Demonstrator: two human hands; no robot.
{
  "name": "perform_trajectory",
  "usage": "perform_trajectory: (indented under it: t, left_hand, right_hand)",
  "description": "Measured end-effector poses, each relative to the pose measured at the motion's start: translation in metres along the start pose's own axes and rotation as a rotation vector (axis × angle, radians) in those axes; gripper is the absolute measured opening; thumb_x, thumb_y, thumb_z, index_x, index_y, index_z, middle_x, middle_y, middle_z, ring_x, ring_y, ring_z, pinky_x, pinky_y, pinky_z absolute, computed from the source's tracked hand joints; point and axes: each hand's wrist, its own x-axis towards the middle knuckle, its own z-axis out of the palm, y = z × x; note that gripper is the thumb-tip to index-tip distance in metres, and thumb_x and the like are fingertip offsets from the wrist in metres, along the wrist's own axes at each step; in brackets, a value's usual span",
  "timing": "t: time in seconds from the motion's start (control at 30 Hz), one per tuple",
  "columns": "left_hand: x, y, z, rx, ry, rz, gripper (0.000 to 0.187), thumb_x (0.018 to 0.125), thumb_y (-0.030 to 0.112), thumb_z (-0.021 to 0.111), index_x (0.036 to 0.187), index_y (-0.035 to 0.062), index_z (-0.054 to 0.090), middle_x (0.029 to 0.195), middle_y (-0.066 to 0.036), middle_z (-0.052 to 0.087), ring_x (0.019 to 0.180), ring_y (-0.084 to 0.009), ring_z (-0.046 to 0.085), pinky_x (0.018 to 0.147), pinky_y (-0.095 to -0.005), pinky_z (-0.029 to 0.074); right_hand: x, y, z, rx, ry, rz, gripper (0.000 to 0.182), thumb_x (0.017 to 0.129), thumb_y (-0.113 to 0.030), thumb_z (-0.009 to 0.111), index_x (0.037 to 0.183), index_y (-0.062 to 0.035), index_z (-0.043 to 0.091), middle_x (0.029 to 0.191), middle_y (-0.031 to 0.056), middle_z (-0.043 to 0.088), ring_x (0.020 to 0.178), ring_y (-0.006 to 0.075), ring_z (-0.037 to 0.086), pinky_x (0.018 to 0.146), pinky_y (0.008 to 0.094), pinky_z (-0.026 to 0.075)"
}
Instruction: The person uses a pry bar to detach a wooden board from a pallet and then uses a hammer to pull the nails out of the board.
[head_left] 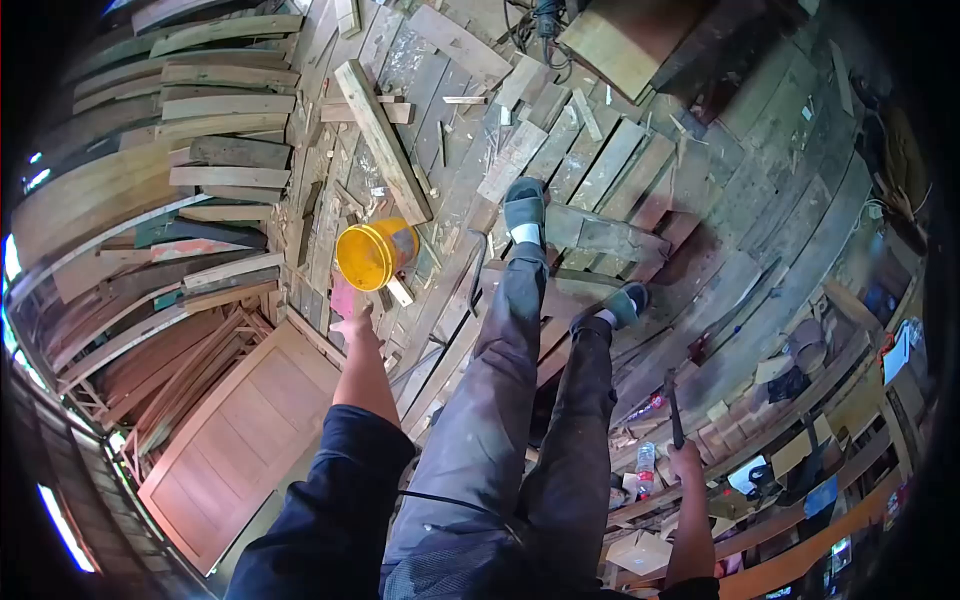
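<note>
My left hand (354,325) is stretched out just below a yellow bucket (365,258), which lies tipped on its side with its mouth facing me. Its fingers look spread, and nothing shows in them. A pink piece (343,297) lies just beyond the fingertips. On the right, my right hand (684,458) is wrapped round the lower end of a dark, slim tool (673,408) that points up and away from me. A plastic bottle with a red label (645,468) stands or lies left of that hand.
Stacked boards (230,150) line the left side, above a panelled wooden door (245,440). A long beam (382,140) and scraps litter the plank floor. Loose planks (610,235) lie by my feet. Shelving with clutter (800,510) stands at the lower right.
</note>
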Motion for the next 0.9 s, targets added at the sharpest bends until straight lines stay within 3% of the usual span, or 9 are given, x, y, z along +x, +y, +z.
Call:
perform_trajectory:
  t: [0.1, 0.17, 0.23, 0.3, 0.37, 0.5, 0.7, 0.77, 0.9]
  left_hand:
    - [-0.047, 0.005, 0.019, 0.037, 0.071, -0.071, 0.098, 0.077, 0.029, 0.078, 0.150, 0.0238, 0.012, 0.152, -0.013, 0.024, 0.131, -0.0416, 0.035, 0.090, -0.0681, 0.040]
    - [-0.059, -0.011, 0.011, 0.270, -0.104, -0.046, 0.102, 0.075, 0.025, 0.080, 0.149, 0.0246, 0.011, 0.148, -0.017, 0.029, 0.127, -0.0466, 0.038, 0.081, -0.0730, 0.040]
    - [-0.080, -0.020, 0.025, 0.541, -0.284, 0.082, 0.100, 0.071, 0.027, 0.082, 0.147, 0.0213, 0.018, 0.142, -0.020, 0.039, 0.125, -0.0406, 0.044, 0.090, -0.0629, 0.043]
    - [-0.096, -0.039, 0.045, 0.875, -0.367, 0.768, 0.084, 0.069, 0.027, 0.083, 0.139, 0.0130, 0.040, 0.132, -0.025, 0.050, 0.119, -0.0380, 0.054, 0.097, -0.0486, 0.047]
    - [-0.193, -0.018, 0.043, 1.204, -0.457, 1.043, 0.078, 0.071, 0.029, 0.079, 0.138, 0.0163, 0.041, 0.130, -0.023, 0.052, 0.118, -0.0339, 0.055, 0.098, -0.0375, 0.046]
    - [-0.300, -0.028, 0.028, 1.084, -0.871, 1.397, 0.069, 0.074, 0.028, 0.073, 0.136, 0.0179, 0.043, 0.127, -0.019, 0.053, 0.116, -0.0343, 0.055, 0.095, -0.0426, 0.047]
    - [-0.394, -0.024, -0.071, 0.738, -1.279, 1.342, 0.046, 0.082, 0.011, 0.064, 0.126, 0.0081, 0.051, 0.108, -0.012, 0.061, 0.100, -0.0227, 0.061, 0.089, -0.0325, 0.048]
    - [-0.386, -0.039, -0.092, 0.449, -1.504, 1.060, 0.041, 0.087, 0.008, 0.062, 0.126, 0.0075, 0.051, 0.108, -0.007, 0.061, 0.098, -0.0139, 0.058, 0.088, -0.0290, 0.048]
    - [-0.416, -0.059, -0.144, 0.473, -1.685, 0.883, 0.035, 0.096, 0.020, 0.059, 0.128, 0.0079, 0.050, 0.110, -0.005, 0.062, 0.103, -0.0113, 0.055, 0.094, -0.0284, 0.043]
  right_hand:
    - [0.010, -0.006, -0.015, -0.050, 0.092, -0.048, 0.026, 0.087, -0.023, 0.062, 0.099, 0.0000, 0.058, 0.066, 0.0135, 0.063, 0.047, 0.0250, 0.062, 0.040, 0.0368, 0.049]
    - [-0.022, -0.005, -0.020, 0.377, -0.099, 0.214, 0.022, 0.089, -0.021, 0.061, 0.094, -0.0005, 0.056, 0.059, 0.0111, 0.057, 0.041, 0.0207, 0.056, 0.035, 0.0350, 0.044]
    - [-0.052, -0.007, -0.030, 0.477, -0.075, 0.182, 0.022, 0.090, -0.015, 0.062, 0.096, 0.0032, 0.051, 0.057, 0.0100, 0.055, 0.039, 0.0211, 0.055, 0.033, 0.0374, 0.044]
    - [-0.075, -0.008, -0.042, 0.459, -0.096, 0.206, 0.021, 0.090, -0.014, 0.062, 0.097, 0.0029, 0.052, 0.058, 0.0099, 0.055, 0.038, 0.0205, 0.054, 0.032, 0.0365, 0.042]
    - [-0.098, 0.000, -0.051, 0.514, -0.087, 0.197, 0.021, 0.089, -0.013, 0.061, 0.101, 0.0022, 0.052, 0.057, 0.0096, 0.054, 0.038, 0.0202, 0.053, 0.032, 0.0353, 0.041]
    - [-0.147, 0.007, -0.067, 0.562, -0.100, 0.103, 0.017, 0.091, -0.019, 0.057, 0.088, -0.0029, 0.058, 0.057, 0.0058, 0.054, 0.042, 0.0182, 0.055, 0.036, 0.0351, 0.045]
    - [-0.165, 0.018, -0.056, 0.553, 0.040, -0.039, 0.025, 0.087, -0.022, 0.063, 0.077, -0.0003, 0.056, 0.057, 0.0112, 0.056, 0.044, 0.0213, 0.055, 0.036, 0.0379, 0.043]
    - [-0.169, 0.014, -0.062, 0.721, -0.133, 0.047, 0.024, 0.088, -0.021, 0.061, 0.078, 0.0004, 0.057, 0.056, 0.0097, 0.055, 0.041, 0.0194, 0.053, 0.036, 0.0354, 0.040]
    - [-0.137, 0.024, -0.055, 0.424, -0.049, 0.025, 0.021, 0.088, -0.016, 0.060, 0.072, -0.0034, 0.057, 0.052, 0.0059, 0.050, 0.038, 0.0164, 0.048, 0.035, 0.0323, 0.035]
